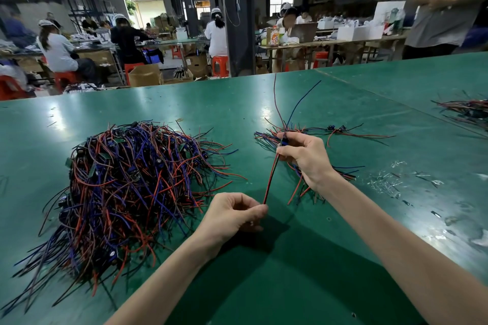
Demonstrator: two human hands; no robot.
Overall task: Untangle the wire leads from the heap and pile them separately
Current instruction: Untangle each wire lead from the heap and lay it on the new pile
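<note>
Above the middle of the tabletop [264, 272]: one wire lead [270, 179], stretched between my hands.
My left hand [235, 212] pinches its red-and-black tail; my right hand [303, 155] pinches its dark component end, with loose wires pointing up. I judge I hold it taut to straighten it. Heap [126, 179]: large, toward the left edge. Separate pile [340, 130]: small, under my right hand, set well apart from the heap so sorted leads do not re-tangle.

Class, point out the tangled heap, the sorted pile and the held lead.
tangled heap [126, 179], head view, middle of mound.
sorted pile [335, 129], head view, far edge.
held lead [270, 179], head view, lower red-black stretch.
</note>
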